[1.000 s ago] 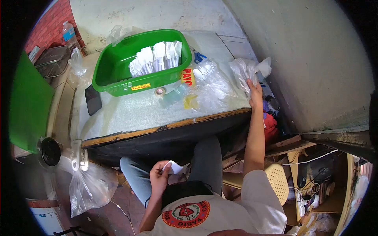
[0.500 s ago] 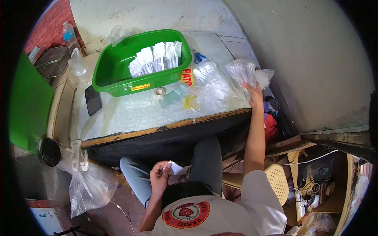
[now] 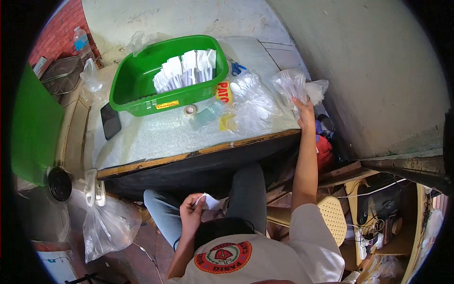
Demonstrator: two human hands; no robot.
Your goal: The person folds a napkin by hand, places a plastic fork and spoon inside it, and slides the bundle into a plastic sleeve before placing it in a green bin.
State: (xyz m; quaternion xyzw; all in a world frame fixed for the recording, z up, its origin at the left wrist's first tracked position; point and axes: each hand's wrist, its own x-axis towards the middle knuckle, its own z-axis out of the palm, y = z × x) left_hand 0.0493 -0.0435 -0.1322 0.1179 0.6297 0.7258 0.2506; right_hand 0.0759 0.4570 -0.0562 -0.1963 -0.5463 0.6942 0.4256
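Observation:
Over my lap, my left hand (image 3: 191,212) pinches a small folded piece of white paper (image 3: 211,202) between thumb and fingers. My right hand (image 3: 305,112) reaches to the table's right edge, its fingers closed at the near end of a clear plastic bag (image 3: 289,84) of thin, translucent utensils. Just right of that hand lies another clear bag (image 3: 317,91) with something white inside. To its left, an opened plastic bag (image 3: 257,102) holds white plastic spoons. A green basin (image 3: 137,108) contains a row of white paper-wrapped utensils (image 3: 182,71).
A tape roll (image 3: 190,110), a yellow wrapper with red letters (image 3: 223,92) and blue-handled scissors (image 3: 237,68) lie around the basin. A black phone (image 3: 111,121) rests left. A clear bag (image 3: 111,222) hangs off the table's left corner. A wall (image 3: 373,80) rises at right.
My right hand has shifted very slightly at the bag of utensils. The left hand keeps its hold on the paper; the view has moved a little.

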